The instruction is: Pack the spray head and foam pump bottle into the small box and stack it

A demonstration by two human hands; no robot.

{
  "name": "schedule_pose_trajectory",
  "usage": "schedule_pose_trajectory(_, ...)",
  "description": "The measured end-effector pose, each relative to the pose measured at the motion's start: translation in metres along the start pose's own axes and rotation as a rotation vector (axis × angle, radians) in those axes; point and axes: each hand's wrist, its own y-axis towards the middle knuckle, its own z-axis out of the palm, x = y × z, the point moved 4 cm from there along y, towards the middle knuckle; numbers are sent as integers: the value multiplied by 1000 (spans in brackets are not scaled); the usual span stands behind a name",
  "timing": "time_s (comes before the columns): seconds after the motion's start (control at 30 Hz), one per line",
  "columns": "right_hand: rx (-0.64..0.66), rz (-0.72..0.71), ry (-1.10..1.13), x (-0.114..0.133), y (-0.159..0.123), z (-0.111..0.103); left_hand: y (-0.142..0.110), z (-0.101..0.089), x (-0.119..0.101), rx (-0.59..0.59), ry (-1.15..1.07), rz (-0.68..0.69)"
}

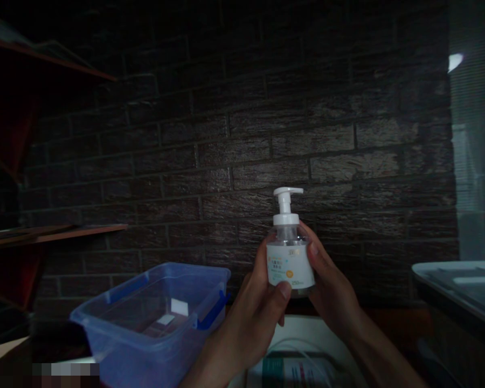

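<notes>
And we have the pump bottle [282, 275] up in the air, close to upright, grasped from both sides in front of the dark brick wall [186, 134]! The left hand [253, 307] grips its left side, thumb pressed across the label's lower edge; the right hand [335, 288] wraps the opposite side, thumb at the label's right edge, fingers going round behind, where we lose them. Up top, the white pump head [285, 192] points its spout to the right. We can read "250" low on the label, beside an orange dot.

Over to our left, just beside the left wrist, sits the bluish plastic tub [125, 345], a dark blue clip [212, 312] on its right edge. Towards that edge we spot two white pieces [179, 307] in it; whether they lie flat, we can't tell. Below the hands, a pale cable [295, 345] curves by a teal-and-white package [275, 372]. Far right, a pale rim [424, 268]; far left, a shelf [84, 231] juts out along the bricks.
</notes>
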Motion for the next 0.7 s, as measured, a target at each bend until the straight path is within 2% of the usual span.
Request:
schedule_pose_trajectory(0.17,9,10,-62,6,-4,4,1,-3,-1,-2,24,-41)
schedule_pose_trajectory(0.37,-1,7,-63,7,-6,5,5,-2,-20,7,82,-74)
schedule_pose_trajectory(0.5,-42,2,-44,7,-6,2,6,3,-28,-18,22,-45)
schedule_pose_trajectory(0.7,-15,48,10,2,-2,1,9,3,-24,-22,-46,-5)
